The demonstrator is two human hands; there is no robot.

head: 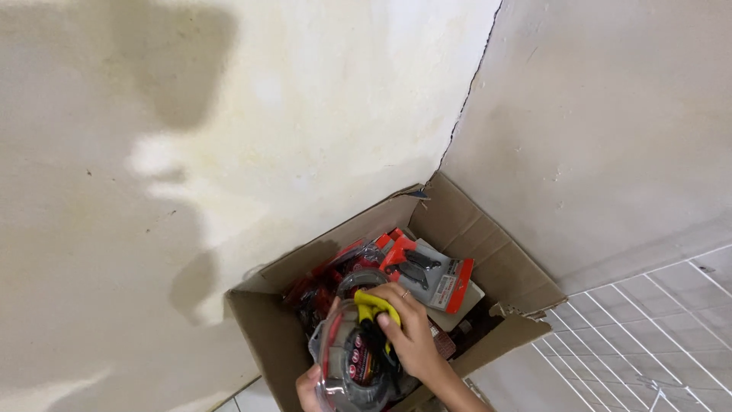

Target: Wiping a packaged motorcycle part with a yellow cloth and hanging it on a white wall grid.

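Closest to the camera is the left hand (309, 387), right at the bottom edge, fingers curled under a clear plastic blister pack (352, 360) with a yellow-and-black tool inside (can't tell exactly which tool). The right hand (412, 328) is on top of the same pack, fingers clamped over the yellow handle part, so both hands are grasping it. The pack sits just above the near side of an open cardboard box (488, 252), which is shoved into a corner where two cream walls (229, 114) meet.

My read: this is the bit where a pack is being handled at the mouth of the box, roughly mid-way, not clearly in or out. Whatever comes next needs a steady two-hand grip, since the clear shell looks slippery and bulky.

Inside the box there's a jumble of red-and-black carded tool packs (427, 271), packed pretty tight, so there isn't much free space in there. The flaps stick up on the far and right sides and could snag. Open room is on the near right, by a white wire grid (648, 320).
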